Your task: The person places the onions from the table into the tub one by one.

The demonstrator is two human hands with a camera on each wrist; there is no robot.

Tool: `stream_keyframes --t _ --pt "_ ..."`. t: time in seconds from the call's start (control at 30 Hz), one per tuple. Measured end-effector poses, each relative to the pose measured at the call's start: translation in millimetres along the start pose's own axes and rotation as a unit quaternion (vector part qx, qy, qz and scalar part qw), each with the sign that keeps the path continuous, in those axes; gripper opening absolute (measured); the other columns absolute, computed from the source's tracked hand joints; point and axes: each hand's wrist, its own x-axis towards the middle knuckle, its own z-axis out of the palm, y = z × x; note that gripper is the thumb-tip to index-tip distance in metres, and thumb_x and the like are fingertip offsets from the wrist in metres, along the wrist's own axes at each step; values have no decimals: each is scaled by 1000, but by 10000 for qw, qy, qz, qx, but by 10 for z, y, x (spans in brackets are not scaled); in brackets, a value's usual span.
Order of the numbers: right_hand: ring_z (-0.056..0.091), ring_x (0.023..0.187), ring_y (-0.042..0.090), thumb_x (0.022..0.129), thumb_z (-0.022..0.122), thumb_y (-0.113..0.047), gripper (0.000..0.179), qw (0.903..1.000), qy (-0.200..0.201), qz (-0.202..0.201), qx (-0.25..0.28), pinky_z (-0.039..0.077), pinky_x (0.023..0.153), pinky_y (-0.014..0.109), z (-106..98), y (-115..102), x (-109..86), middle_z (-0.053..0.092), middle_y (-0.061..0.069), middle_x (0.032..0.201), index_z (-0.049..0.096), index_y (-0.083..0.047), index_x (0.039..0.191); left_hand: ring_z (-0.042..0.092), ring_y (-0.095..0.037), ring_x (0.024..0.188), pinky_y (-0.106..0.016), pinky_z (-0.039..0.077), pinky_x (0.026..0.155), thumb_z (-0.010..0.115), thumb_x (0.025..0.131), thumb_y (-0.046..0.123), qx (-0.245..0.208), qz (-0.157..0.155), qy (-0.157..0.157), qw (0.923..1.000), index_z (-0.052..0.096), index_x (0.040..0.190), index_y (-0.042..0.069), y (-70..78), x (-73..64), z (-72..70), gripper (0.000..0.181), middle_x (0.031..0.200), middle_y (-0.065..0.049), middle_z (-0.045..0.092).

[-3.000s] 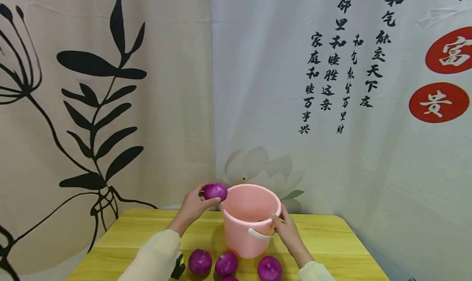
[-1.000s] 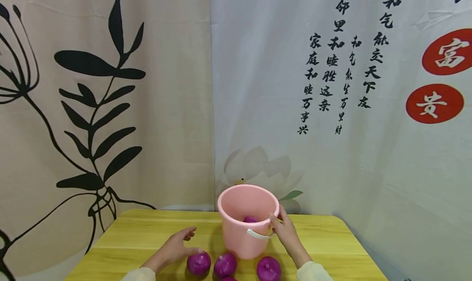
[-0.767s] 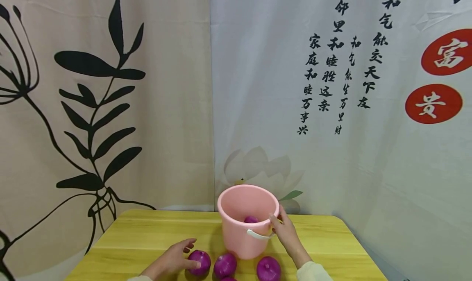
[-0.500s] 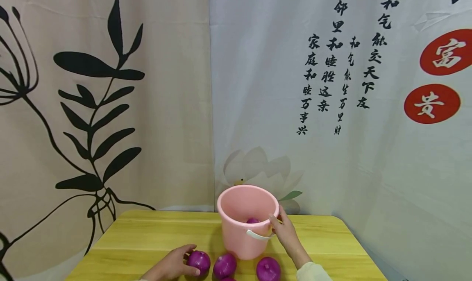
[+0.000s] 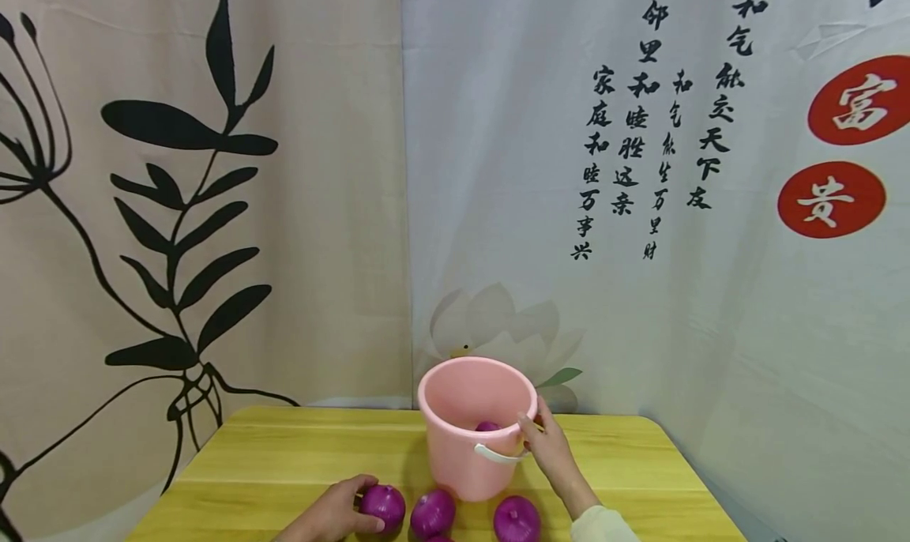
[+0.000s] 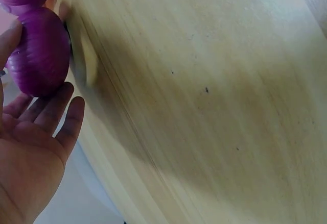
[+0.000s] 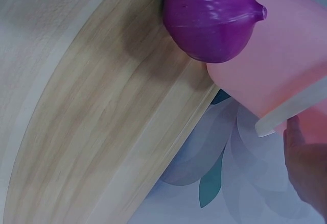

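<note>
My left hand (image 5: 334,512) grips the leftmost purple onion (image 5: 385,508) on the table, thumb on its near side and fingers behind it. In the left wrist view that onion (image 6: 41,53) sits between the thumb and fingertips. A pink bucket (image 5: 462,467) stands upright behind the onions, and my right hand (image 5: 558,455) holds its rim on the right side. Inside the bucket the top of one onion (image 5: 487,427) shows; the bottom is hidden. The white handle (image 5: 498,454) hangs down the bucket's front, near the right fingers.
Two more onions, a middle one (image 5: 433,513) and a right one (image 5: 517,518), rest before the bucket. Another onion (image 5: 439,539) is cut off by the lower frame edge. The wooden table (image 5: 626,479) ends at a printed cloth backdrop (image 5: 341,210).
Earlier my left hand held an onion at the bucket's left rim. An onion now lies inside, and the hand has come down and taken hold of another. The right hand stays on the rim.
</note>
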Motion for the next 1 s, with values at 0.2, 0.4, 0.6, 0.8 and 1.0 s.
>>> stream_keyframes --t 0.2,0.4,0.6,0.8,1.0 --pt "49 106 28 91 49 -44 70 10000 -31 77 -1 48 82 41 3 -3 -12 45 19 124 19 -11 145 55 -27 89 -48 49 75 80 66 24 40 99 32 9999 49 120 -4 -7 23 -11 69 98 -11 58" --pt "49 106 29 89 49 -47 73 9999 -34 124 41 48 83 41 3 -9 -12 44 18 124 18 -12 145 54 -28 94 -47 49 76 78 68 33 317 597 387 9970 48 123 -3 21 61 -75 72 106 -11 57" --pt "50 105 29 88 49 -48 73 9999 -34 77 95 48 83 41 3 -10 -15 44 18 123 20 -12 145 52 -33 102 -45 49 78 76 70 38 382 1193 953 9875 47 123 -1 175 42 -134 72 115 -15 54" --pt "50 104 28 92 50 -38 67 10000 2 -31 23 48 81 39 -1 -22 -21 46 19 122 19 -10 145 51 -33 105 -41 50 76 76 69 41 107 1158 1471 9823 47 126 3 400 79 -181 74 119 -14 53" --pt "48 107 28 92 50 -38 72 10000 -34 -35 -1 48 81 38 -6 -38 -43 44 22 127 14 -7 145 53 -30 105 -41 50 77 78 68 37 -148 1240 2040 9710 47 127 5 621 126 -274 74 118 -12 55"
